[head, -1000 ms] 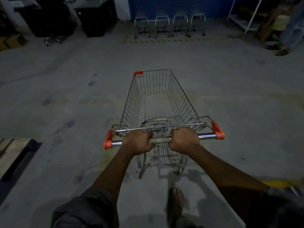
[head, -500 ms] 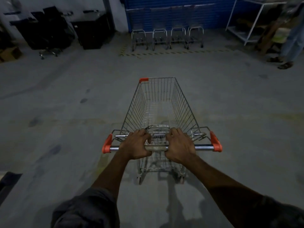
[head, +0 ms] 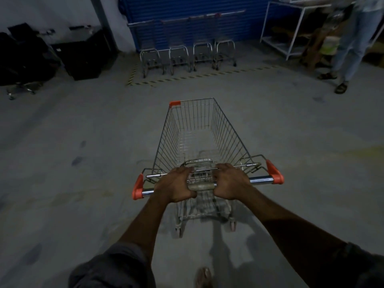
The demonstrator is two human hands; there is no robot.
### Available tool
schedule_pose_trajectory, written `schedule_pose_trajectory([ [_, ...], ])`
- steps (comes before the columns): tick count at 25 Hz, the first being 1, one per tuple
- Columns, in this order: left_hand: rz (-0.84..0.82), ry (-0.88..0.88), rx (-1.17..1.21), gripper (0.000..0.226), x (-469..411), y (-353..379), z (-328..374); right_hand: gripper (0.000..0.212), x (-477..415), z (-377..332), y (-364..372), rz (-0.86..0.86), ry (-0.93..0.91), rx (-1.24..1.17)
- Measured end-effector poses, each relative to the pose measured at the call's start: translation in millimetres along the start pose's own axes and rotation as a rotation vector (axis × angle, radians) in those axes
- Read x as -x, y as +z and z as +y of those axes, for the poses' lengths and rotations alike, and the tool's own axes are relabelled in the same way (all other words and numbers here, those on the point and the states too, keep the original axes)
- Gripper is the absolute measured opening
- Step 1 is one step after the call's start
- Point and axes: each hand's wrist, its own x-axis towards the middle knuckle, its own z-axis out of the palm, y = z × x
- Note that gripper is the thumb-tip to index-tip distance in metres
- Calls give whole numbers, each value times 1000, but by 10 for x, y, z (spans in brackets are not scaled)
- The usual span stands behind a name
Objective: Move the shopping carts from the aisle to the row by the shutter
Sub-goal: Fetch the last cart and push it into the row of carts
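Note:
An empty wire shopping cart (head: 226, 132) with orange corner caps stands on the concrete floor straight ahead of me. My left hand (head: 176, 185) and my right hand (head: 230, 181) both grip its metal handle bar (head: 202, 186), side by side near the middle. Farther ahead, several parked carts (head: 188, 53) stand in a row against the blue shutter (head: 193, 15), behind a strip of yellow-black floor tape (head: 187, 79). The cart's nose points at that row.
Black cabinets and an office chair (head: 39, 57) fill the far left. A white metal rack (head: 291, 32) stands at the far right, with a person in sandals (head: 351, 48) next to it. My foot (head: 204, 277) shows at the bottom edge.
The cart and I have rolled forward across the floor; the shutter and the row of carts are closer. The wooden pallet at lower left has dropped out of view. Both hands have kept their grip.

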Motion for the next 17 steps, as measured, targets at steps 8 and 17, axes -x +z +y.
schedule_pose_trajectory([
  [8,-37,88,-12,101,-1722,-431,-663,62,-1577,434,-271,42,138,-3],
  [17,-27,161,-63,100,-3583,-763,-1105,63,-3138,1133,-623,96,171,1],
])
